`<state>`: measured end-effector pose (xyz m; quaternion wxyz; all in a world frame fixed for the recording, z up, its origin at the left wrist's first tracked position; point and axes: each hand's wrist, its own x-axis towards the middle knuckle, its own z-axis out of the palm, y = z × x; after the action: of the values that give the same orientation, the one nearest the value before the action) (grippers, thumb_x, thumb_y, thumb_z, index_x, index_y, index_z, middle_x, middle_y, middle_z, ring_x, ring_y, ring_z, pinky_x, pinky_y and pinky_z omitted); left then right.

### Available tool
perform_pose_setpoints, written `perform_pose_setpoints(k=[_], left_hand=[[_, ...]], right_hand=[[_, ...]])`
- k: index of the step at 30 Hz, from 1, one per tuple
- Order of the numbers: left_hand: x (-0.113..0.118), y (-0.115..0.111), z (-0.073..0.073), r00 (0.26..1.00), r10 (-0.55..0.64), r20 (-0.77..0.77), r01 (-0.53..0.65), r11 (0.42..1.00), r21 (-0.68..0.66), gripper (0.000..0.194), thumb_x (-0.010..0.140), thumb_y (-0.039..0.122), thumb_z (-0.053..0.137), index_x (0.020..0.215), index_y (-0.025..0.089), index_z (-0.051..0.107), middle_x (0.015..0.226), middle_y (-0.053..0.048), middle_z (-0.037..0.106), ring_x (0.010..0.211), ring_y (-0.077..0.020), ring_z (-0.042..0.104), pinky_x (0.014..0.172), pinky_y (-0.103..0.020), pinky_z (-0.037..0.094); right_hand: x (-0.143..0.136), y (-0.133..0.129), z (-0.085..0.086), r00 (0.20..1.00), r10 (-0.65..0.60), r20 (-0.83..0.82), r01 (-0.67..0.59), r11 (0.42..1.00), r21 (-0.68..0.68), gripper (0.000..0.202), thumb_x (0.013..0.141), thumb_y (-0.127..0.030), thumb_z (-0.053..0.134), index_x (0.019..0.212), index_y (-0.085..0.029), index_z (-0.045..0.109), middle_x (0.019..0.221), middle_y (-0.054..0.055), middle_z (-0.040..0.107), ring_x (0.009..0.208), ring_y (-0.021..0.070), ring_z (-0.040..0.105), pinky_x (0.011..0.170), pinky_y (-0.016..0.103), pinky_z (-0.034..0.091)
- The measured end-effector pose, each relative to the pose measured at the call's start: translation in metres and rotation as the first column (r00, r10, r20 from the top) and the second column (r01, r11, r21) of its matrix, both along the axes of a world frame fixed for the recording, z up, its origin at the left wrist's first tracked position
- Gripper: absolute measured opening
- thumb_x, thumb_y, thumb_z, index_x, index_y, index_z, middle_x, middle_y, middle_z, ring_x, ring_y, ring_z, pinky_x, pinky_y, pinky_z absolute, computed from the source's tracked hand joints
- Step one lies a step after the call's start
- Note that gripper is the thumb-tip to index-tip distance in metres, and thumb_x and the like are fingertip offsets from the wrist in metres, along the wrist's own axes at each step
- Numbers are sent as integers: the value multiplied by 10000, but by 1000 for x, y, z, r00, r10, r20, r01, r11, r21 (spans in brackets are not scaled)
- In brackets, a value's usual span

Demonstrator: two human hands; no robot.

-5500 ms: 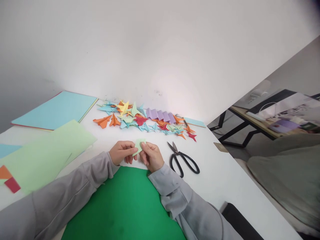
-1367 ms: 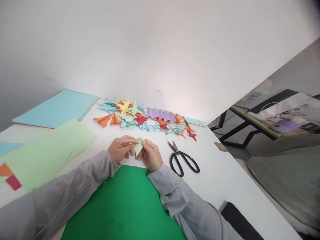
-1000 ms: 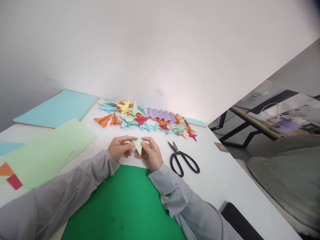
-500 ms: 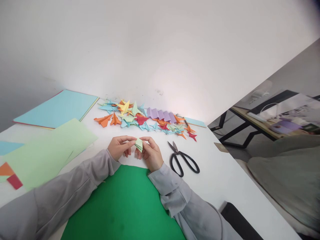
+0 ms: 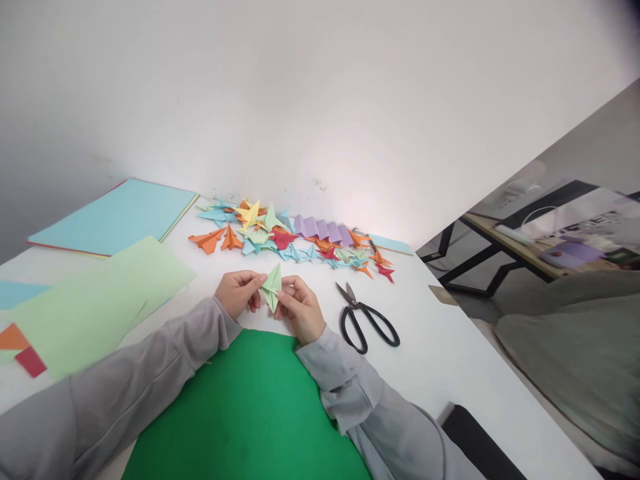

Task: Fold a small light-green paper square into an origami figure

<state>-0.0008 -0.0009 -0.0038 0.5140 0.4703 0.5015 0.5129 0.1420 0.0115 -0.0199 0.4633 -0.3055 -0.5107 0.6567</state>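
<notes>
A small piece of folded light-green paper [image 5: 273,287], pointed at top and bottom, is held up between my two hands just beyond the green sheet [image 5: 245,407]. My left hand [image 5: 237,293] pinches its left side between thumb and fingers. On the right side, my right hand [image 5: 301,308] grips it with the thumb in front and fingers partly hidden behind. Black-handled scissors [image 5: 357,307] lie to the right of my right hand, blades slightly apart. Past my hands, a row of small folded paper figures [image 5: 283,240] in several colours lies along the wall.
Blue and other coloured sheets [image 5: 115,217] are stacked at the back left. Nearer lie light-green sheets [image 5: 100,300] and a red scrap [image 5: 31,361]. A black object [image 5: 475,440] rests at the front right. Beyond the table's right edge stands another table [image 5: 525,253].
The light-green paper was compactly folded and now shows a wider, diamond-like form with a centre crease. Both hands have stayed nearly in place, their fingers shifting on the paper.
</notes>
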Motion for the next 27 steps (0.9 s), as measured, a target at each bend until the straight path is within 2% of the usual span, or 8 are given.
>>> perform_pose_setpoints(k=[5,9,12,17,20,23,27], left_hand=[[2,-4,1,998,-61,10,61,997,49,374,676,393,606,923,122,534,409,73,479,309,-86,454,307,-188,356],[2,-7,3,991,-129,27,126,987,100,474,696,368,597,1108,170,471,663,33,550,365,-63,494,316,-183,376],[3,-9,3,985,-171,-2,170,981,94,452,628,320,663,1032,158,538,783,-1,546,400,-49,509,339,-180,389],[4,-10,-1,986,-164,-40,167,982,87,439,570,218,684,986,145,566,784,6,515,402,-42,504,348,-182,398],[4,-10,-2,988,-146,-46,150,984,93,419,585,189,652,993,149,567,778,7,519,406,-44,503,342,-182,394],[5,-10,0,994,-100,-54,104,991,85,348,599,181,627,940,125,586,618,31,518,383,-55,485,341,-179,382],[6,-10,3,998,-31,-63,36,997,74,219,604,174,598,814,112,599,389,65,444,338,-69,443,337,-174,361]], right_hand=[[-1,2,-2,993,-113,-28,111,992,-57,251,663,-284,653,804,-213,458,418,-112,499,295,77,442,309,167,306],[-1,3,0,985,-163,-56,157,983,-91,166,662,-245,631,728,-205,485,416,-100,469,313,74,430,312,168,294],[-1,3,1,984,-165,-68,154,978,-141,115,654,-234,614,708,-192,522,464,-73,503,340,76,431,328,187,328],[-1,4,1,984,-169,-64,157,974,-164,120,646,-229,613,727,-186,536,478,-66,521,339,75,437,325,188,332],[-2,4,1,985,-157,-65,146,978,-149,202,649,-239,617,823,-202,520,473,-82,527,316,81,445,319,190,329],[-2,4,-1,987,-146,-66,137,982,-126,253,660,-266,624,874,-216,498,460,-92,525,316,92,458,335,197,338],[-2,6,-6,992,-123,-36,120,991,-63,180,692,-336,620,710,-181,531,455,-64,525,361,82,461,381,202,359]])
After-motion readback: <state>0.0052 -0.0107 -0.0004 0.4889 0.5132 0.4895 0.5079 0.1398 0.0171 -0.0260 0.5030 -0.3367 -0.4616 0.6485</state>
